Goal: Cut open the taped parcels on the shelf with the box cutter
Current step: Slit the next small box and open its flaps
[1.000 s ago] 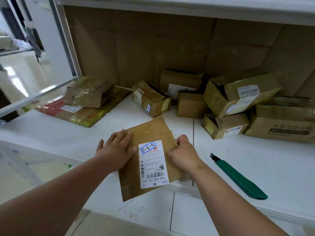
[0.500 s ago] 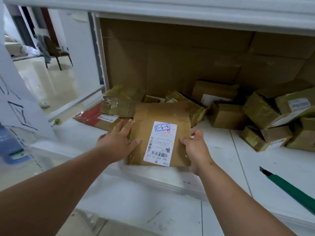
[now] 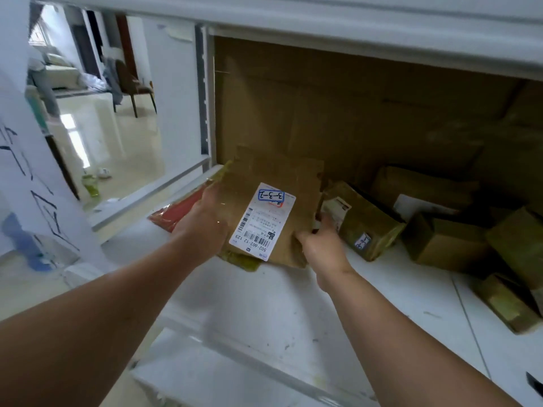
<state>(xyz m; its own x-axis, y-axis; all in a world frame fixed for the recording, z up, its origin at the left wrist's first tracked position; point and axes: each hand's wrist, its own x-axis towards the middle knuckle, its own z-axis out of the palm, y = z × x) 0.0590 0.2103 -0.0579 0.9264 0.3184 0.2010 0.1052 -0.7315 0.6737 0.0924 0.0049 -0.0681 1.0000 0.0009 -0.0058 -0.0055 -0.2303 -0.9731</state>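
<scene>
While held above the shelf (image 3: pixel 264 312), the flat parcel (image 3: pixel 282 183) sits between both hands (image 3: pixel 205 221).

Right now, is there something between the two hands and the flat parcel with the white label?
Nothing visible. The left hand already holds the flat parcel at its left edge, and the right hand holds its lower right corner, above the red packet on the shelf.

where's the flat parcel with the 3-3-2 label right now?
Head view, centre: the flat parcel is held between the left hand and right hand, over the red packet at the shelf's left end, beside a small box.
</scene>
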